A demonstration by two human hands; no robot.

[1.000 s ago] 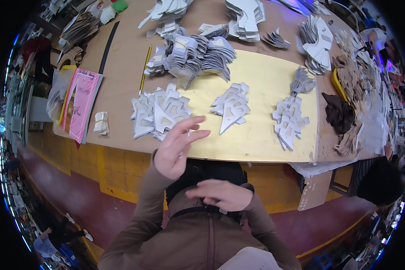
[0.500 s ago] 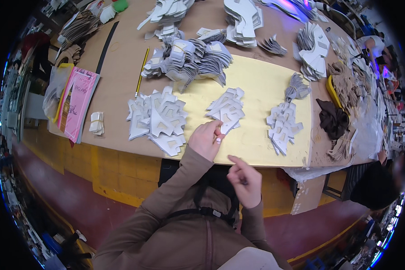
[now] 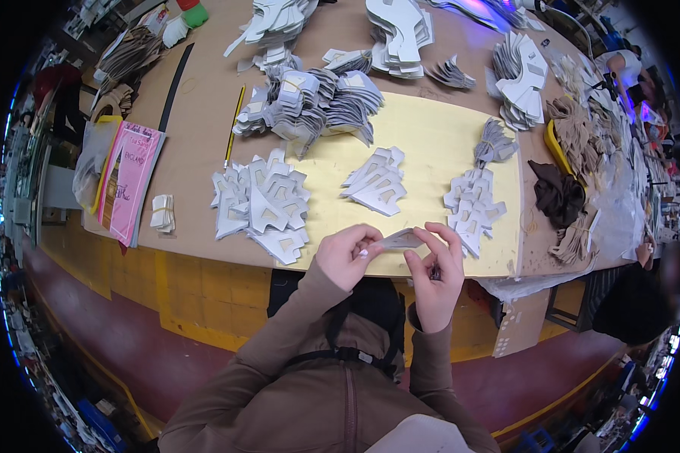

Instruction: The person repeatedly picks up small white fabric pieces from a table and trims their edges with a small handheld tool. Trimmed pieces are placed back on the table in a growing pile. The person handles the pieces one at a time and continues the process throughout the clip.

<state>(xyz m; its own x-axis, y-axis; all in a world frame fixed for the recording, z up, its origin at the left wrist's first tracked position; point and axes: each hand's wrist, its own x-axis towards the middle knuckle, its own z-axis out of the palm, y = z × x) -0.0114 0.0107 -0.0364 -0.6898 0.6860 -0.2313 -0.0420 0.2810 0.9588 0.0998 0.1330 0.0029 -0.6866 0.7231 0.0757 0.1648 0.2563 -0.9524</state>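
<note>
My left hand [image 3: 346,255] pinches one end of a flat white-and-grey cut piece [image 3: 402,239] just above the table's near edge. Its other end meets the fingertips of my right hand [image 3: 438,279]. A small dark object [image 3: 434,272] is tucked in the curled fingers of my right hand; its kind is too small to tell. Beyond my hands lies a fanned pile of similar cut pieces [image 3: 378,181] on a yellow sheet [image 3: 423,140]. Larger spreads of these pieces lie to the left [image 3: 268,200] and to the right [image 3: 474,208].
Bundled grey stacks [image 3: 325,102] stand behind, with a yellow pencil [image 3: 235,124] beside them. At left are a pink notebook [image 3: 131,177] and a small banded bundle [image 3: 162,213]. Dark cloth [image 3: 557,192] and brown pieces [image 3: 578,143] lie at right. Another person [image 3: 631,306] is at the far right.
My left hand has drawn a cut piece off the middle pile toward me. My right hand has risen to meet the piece's other end.
</note>
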